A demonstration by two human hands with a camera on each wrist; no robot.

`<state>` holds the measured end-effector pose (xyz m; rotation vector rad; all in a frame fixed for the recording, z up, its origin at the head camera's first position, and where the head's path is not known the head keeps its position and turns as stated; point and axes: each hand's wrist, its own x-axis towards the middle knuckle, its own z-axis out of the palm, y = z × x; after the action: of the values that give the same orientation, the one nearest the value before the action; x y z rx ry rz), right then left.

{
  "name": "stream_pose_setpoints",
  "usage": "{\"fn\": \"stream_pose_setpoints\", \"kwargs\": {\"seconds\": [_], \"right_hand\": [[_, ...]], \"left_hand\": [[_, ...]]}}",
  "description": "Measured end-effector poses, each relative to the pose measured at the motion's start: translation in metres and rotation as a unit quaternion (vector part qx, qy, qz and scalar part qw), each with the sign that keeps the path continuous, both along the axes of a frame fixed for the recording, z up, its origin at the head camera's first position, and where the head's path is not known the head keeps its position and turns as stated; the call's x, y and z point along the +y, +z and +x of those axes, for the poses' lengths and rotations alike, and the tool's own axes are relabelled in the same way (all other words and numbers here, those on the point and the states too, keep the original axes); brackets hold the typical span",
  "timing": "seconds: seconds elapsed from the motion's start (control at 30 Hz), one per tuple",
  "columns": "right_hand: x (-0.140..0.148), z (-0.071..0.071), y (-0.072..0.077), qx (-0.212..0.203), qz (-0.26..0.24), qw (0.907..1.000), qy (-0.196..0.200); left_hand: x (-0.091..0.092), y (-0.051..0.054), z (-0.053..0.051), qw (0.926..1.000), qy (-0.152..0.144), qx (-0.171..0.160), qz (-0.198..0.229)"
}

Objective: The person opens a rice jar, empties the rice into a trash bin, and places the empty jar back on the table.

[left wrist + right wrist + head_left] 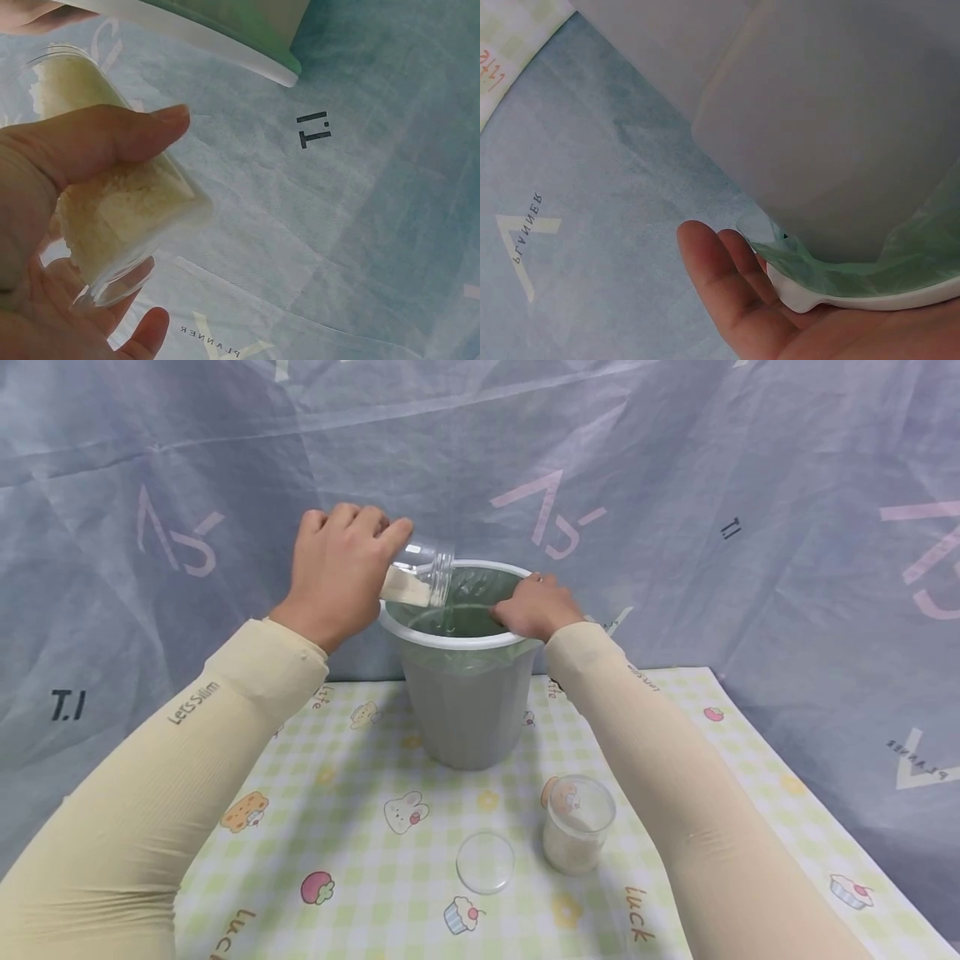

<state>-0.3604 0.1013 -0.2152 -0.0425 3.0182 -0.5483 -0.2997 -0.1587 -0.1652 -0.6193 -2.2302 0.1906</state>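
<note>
In the head view my left hand (341, 568) grips a clear jar (412, 578) tipped on its side, its threaded mouth over the opening of a grey trash can (468, 710). Pale, grainy contents (124, 199) fill much of the jar in the left wrist view, with my thumb pressed across its side. A green plastic liner (480, 589) lines the can and folds out under its white rim (457, 642). My right hand (542, 608) holds that rim at the right side, fingers outside (720, 285) in the right wrist view.
A second clear jar (579, 827) with whitish contents stands on the checked tablecloth (360, 868), near my right forearm. Beside it lies a round clear lid (486, 862). Behind the table hangs a grey-blue printed cloth (660, 527).
</note>
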Motion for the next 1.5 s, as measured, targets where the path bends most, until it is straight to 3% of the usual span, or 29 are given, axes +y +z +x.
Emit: {"fn": "stream_pose_setpoints", "kwargs": {"seconds": [1.5], "right_hand": [[0.0002,0.0011,0.0003,0.003,0.007,1.0000,0.000]], "left_hand": [[0.0039,-0.0051,-0.0027,0.9997,0.008,-0.004,-0.022]]}}
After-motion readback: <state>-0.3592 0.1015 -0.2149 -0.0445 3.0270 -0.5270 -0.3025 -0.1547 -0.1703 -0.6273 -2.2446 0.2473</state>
